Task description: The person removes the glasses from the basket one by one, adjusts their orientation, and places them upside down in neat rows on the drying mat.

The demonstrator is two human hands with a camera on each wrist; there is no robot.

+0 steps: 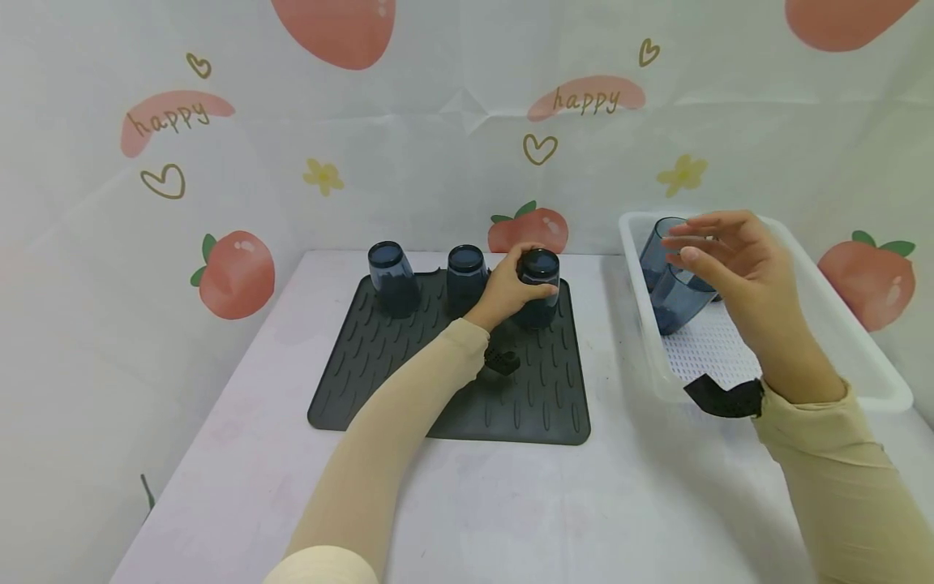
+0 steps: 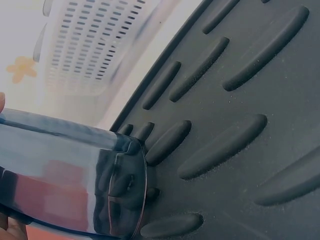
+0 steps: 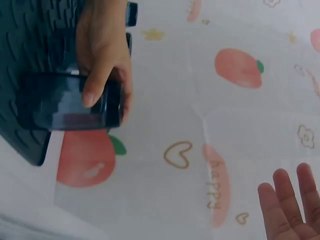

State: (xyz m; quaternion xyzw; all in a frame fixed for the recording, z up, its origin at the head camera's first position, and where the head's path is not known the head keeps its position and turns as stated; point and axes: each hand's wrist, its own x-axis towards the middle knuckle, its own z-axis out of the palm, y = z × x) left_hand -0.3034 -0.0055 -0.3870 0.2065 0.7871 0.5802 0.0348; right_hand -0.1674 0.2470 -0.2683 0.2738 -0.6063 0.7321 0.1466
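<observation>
A black ribbed mat [image 1: 452, 389] lies in the middle of the table with three dark blue cups standing upside down along its far edge. My left hand [image 1: 511, 288] grips the rightmost cup [image 1: 541, 272], whose rim meets the mat. The left wrist view shows that cup [image 2: 65, 175] up close on the mat [image 2: 240, 100]. In the right wrist view the left hand [image 3: 102, 55] wraps the cup [image 3: 65, 107]. My right hand [image 1: 700, 243] hovers open, holding nothing, above two more blue cups [image 1: 674, 296] lying in a white tray [image 1: 645, 324].
The other two cups [image 1: 390, 276] [image 1: 467, 276] stand to the left of the held one. The tray sits at the table's right side, its perforated floor [image 2: 85, 45] showing. A printed fruit backdrop closes off the back and sides.
</observation>
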